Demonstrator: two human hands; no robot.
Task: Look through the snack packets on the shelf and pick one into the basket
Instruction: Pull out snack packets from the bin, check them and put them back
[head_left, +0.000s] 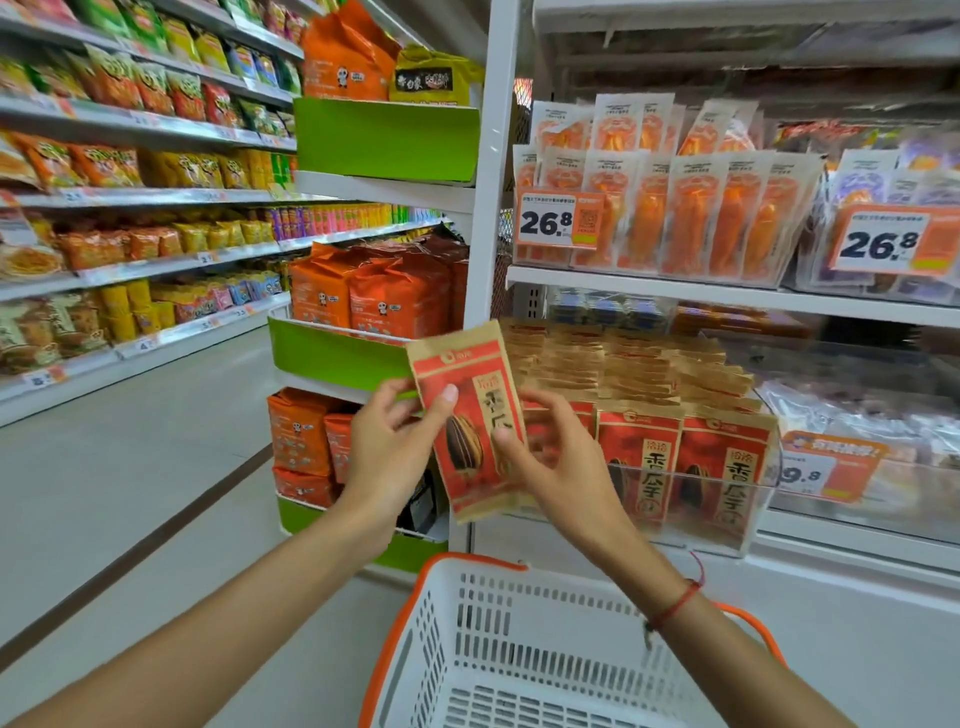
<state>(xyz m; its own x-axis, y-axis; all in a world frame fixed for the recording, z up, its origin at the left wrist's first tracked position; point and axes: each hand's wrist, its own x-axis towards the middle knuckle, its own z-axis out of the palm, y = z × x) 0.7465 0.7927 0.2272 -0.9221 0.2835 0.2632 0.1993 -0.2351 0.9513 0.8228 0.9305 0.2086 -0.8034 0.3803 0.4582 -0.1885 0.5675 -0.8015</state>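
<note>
While the white basket (519, 649) with orange rim sits nearest, cut off at the bottom edge, both hands hold a sunflower-seed packet (470, 421) above it. The left hand (387, 447) pinches its left edge, the right hand (558, 457) its right edge, hiding part of the print. Behind, matching packets (685, 457) fill a clear shelf bin (727, 499).

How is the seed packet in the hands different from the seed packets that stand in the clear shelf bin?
The held packet is tilted, while the bin packets stand upright. The held packet is pinched by the left hand and right hand in front of the shelf, above the basket; the bin packets sit behind a clear wall. Both show the same red and brown seed design.
</note>
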